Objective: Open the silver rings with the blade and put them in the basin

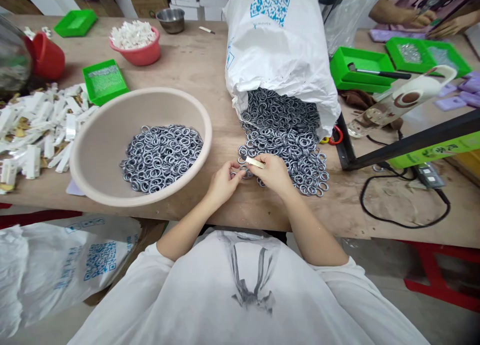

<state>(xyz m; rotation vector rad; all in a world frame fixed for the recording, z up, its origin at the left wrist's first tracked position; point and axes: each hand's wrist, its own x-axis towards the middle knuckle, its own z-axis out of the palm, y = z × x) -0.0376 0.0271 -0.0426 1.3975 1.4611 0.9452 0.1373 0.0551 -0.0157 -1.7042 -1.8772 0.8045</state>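
My right hand (273, 175) is closed around a short cream-coloured handle (255, 162) with a dark tip; the kind of tool is too small to make out. Close to its left, my left hand (222, 184) has thumb and fingers pinched at a small grey ring (234, 174), partly hidden by the fingertips. Both hands rest at the front left edge of a heap of grey rings (300, 160). This heap spills from the mouth of a white sack (281, 60) lying on the table. Left of my hands, a large beige basin (93, 130) holds many similar rings (165, 155).
White plastic parts (37, 120) cover the table's left side, near a green tray (105, 82) and a pink bowl (138, 50). At right are a black metal frame (412, 140), a cable (390, 222) and a clear bottle (397, 102). Another person's hands (423, 20) work beyond.
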